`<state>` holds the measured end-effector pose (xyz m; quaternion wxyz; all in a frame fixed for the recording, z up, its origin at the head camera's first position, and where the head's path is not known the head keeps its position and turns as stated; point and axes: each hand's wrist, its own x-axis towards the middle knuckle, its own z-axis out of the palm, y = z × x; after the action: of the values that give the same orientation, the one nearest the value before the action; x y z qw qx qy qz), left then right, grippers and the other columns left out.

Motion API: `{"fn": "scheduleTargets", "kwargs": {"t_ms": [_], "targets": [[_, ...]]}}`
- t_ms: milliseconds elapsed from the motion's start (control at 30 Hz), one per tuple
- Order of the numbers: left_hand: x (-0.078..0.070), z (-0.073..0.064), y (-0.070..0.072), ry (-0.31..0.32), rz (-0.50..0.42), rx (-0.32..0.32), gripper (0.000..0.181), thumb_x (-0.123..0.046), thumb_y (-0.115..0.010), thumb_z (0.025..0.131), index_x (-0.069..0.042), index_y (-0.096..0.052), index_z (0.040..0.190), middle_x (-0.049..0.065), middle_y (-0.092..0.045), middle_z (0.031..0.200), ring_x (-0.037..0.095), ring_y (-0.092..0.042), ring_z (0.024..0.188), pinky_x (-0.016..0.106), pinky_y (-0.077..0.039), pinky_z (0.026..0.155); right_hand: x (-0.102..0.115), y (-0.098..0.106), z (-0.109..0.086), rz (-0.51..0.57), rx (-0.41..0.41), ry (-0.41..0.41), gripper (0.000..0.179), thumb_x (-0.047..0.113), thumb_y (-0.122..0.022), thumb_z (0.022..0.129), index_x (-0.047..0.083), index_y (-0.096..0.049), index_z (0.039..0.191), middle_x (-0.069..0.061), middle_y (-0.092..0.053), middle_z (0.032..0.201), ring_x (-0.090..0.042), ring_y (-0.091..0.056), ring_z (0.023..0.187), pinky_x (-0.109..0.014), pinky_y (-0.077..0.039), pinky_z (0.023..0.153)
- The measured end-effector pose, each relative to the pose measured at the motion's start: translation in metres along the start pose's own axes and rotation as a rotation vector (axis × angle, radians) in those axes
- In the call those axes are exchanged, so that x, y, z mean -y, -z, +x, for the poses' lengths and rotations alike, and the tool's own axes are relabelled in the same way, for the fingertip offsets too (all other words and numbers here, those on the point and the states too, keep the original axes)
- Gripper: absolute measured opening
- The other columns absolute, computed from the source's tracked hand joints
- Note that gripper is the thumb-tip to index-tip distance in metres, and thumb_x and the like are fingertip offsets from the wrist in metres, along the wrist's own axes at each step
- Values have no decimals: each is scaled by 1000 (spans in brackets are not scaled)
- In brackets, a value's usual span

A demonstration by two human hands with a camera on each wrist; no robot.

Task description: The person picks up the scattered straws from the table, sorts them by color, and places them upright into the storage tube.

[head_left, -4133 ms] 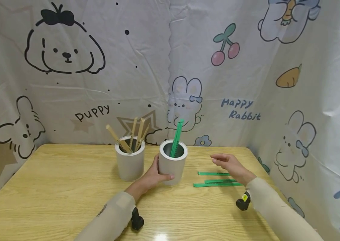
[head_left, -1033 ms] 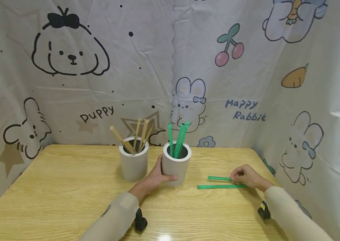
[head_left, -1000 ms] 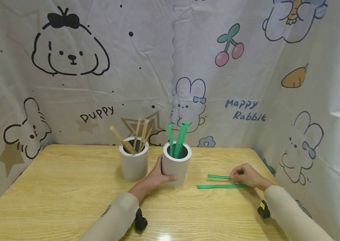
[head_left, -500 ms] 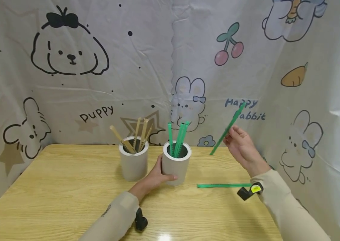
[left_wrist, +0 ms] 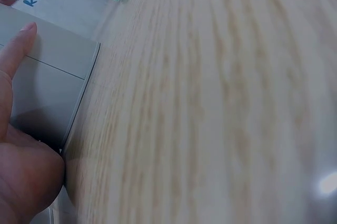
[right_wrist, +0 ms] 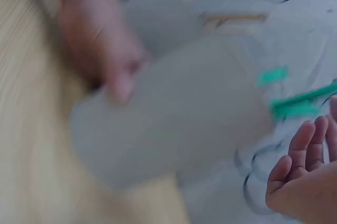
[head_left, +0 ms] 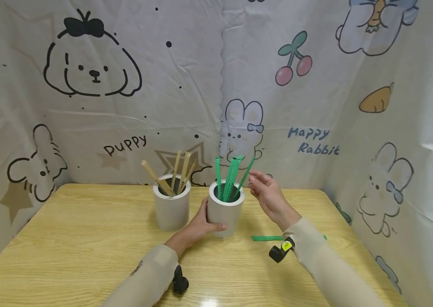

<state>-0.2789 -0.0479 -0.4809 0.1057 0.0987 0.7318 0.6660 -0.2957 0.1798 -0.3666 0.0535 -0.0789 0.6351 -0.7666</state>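
My left hand [head_left: 197,228] grips the side of a white cylindrical cup [head_left: 226,215], thumb across its front. Several slim green stick packets [head_left: 232,177] with printed lettering stand in this cup. One green packet [head_left: 247,172] leans at its right rim. My right hand [head_left: 272,200] is just right of that packet, fingers loosely bent and slightly apart from it. In the right wrist view, the fingers [right_wrist: 303,153] hold nothing visible, beside blurred green packets [right_wrist: 300,103]. Another green packet [head_left: 266,238] lies on the table, partly hidden by my right sleeve.
A second white cup [head_left: 171,213] stands close on the left, holding several tan stick packets [head_left: 183,170]. The wooden table [head_left: 97,238] meets a printed cloth backdrop [head_left: 186,85] behind and at the sides.
My right hand lifted a green packet off the table and carried it left to the cup; it now leans inside and the fingers are off it. My left hand has kept its grip.
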Motion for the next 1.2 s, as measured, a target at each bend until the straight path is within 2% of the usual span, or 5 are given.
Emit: {"fn": "scheduleTargets", "kwargs": {"t_ms": [133,333,600,1000,1200], "targets": [[-1,0,-2,-2,-10,5,111,-17,-86,81,-23,-10,161,11,-24,167,38,-28,152,62,-18,124,-14,38,-5,-335,0,-47,44,22,-55,105,5,-48,145,13,-61,103,-6,-57,93,-21,-47,87],[0,1,-2,-9,-14,8,110,-17,-86,81,-24,-11,161,10,-25,166,38,-28,152,62,-19,124,-28,106,-22,-650,138,-91,51,30,-59,103,0,-51,143,-17,-58,141,-19,-58,120,-48,-43,112],[1,1,0,-17,-27,15,110,-17,-86,81,-22,-11,161,12,-29,164,39,-33,148,60,-24,122,-51,180,-50,-795,231,-98,40,18,-66,99,-7,-63,130,-27,-63,132,-2,-60,99,-20,-53,83],[-2,0,1,-25,-17,3,107,-15,-86,81,-21,-14,160,12,-29,164,39,-32,149,61,-23,123,-60,191,-50,-896,338,23,18,6,-73,91,-7,-74,104,-15,-72,96,0,-52,76,-19,-46,65],[-1,0,-1,-28,-23,10,107,-14,-85,82,-20,-13,161,13,-29,164,40,-33,148,62,-24,122,-56,187,-51,-907,277,7,14,7,-72,91,-5,-74,100,-10,-70,90,-2,-48,72,-19,-43,62]]}}
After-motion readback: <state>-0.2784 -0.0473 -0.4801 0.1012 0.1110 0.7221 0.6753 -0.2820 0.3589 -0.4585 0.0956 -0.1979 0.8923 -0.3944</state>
